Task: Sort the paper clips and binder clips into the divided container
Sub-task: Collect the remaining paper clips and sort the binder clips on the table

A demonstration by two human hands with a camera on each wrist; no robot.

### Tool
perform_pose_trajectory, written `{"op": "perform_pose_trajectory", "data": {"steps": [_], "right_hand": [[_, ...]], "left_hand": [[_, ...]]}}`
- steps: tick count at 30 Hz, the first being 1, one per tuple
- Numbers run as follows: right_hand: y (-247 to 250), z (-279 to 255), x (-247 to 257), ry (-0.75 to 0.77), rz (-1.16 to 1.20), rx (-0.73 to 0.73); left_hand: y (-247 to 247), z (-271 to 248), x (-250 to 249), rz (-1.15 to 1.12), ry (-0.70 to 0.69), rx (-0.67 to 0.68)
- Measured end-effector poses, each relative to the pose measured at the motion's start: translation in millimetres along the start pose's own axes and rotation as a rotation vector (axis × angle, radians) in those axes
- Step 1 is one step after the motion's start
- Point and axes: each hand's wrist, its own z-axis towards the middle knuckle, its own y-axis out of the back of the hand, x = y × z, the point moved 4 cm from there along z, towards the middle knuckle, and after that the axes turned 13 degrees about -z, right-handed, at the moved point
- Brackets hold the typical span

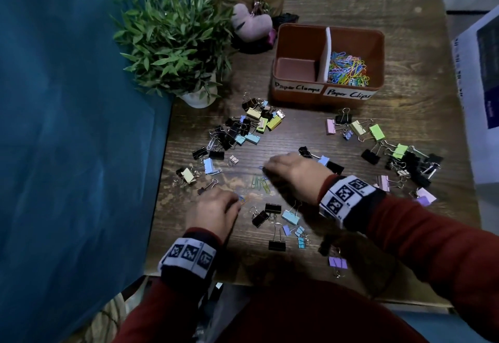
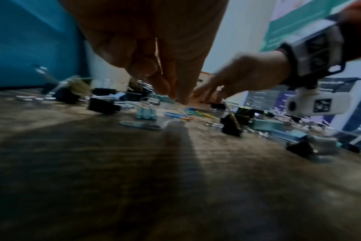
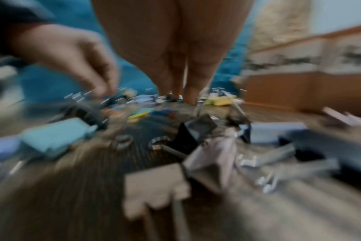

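The brown divided container (image 1: 328, 94) stands at the back of the wooden table (image 1: 405, 45). Its "Paper Clamps" side is empty; the "Paper Clips" side holds colourful paper clips (image 1: 348, 68). Binder clips (image 1: 251, 126) lie scattered in several groups. My left hand (image 1: 239, 202) reaches down beside blue and orange paper clips (image 1: 242, 199) (image 2: 178, 115), fingertips (image 2: 181, 97) close together, nothing visible between them. My right hand (image 1: 266, 168) touches the table with fairly straight fingers (image 2: 206, 95) at a blue paper clip (image 1: 260, 167). Green paper clips (image 1: 258, 182) lie between the hands. The right wrist view is blurred.
A potted plant (image 1: 175, 43) and a pink plush (image 1: 252, 25) stand left of the container. Blue cloth (image 1: 67, 126) hangs along the table's left edge. Printed paper (image 1: 480, 86) lies at the right edge. More binder clips (image 1: 399, 153) crowd the right side.
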Motion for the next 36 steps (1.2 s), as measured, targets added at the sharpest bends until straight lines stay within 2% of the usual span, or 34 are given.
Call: {"op": "perform_pose_trajectory", "data": {"steps": [3,5,10,14,16,19,22,30,34,36], "right_hand": [[1,6,-9,-0.252,0.066,-0.058],[-1,12,-2,-0.310,0.074,-0.027],[-11,26,24,-0.293,0.095,-0.011],[-16,23,35,-0.315,0.140,0.007],[-15,25,40,-0.294,0.126,-0.002],[-10,34,48,-0.264,0.125,-0.039],[-9,38,56,-0.254,0.096,-0.013],[-16,34,66,-0.218,-0.013,0.054],[-15,30,51,-0.179,-0.036,0.012],[-10,30,31,-0.228,0.001,-0.008]], "left_hand": [[-9,8,-8,0.107,-0.005,0.082],[-7,17,-12,0.145,-0.006,0.098],[-13,37,-31,0.075,0.017,0.143],[-15,42,-32,-0.209,0.157,0.050],[-10,38,-26,-0.277,0.194,-0.001],[2,32,-12,-0.260,0.219,-0.055],[7,31,1,-0.241,0.233,-0.050],[-6,38,-2,-0.169,0.100,0.045],[-9,40,-5,-0.146,0.093,0.053],[-11,41,-7,-0.135,0.077,0.079]]}}
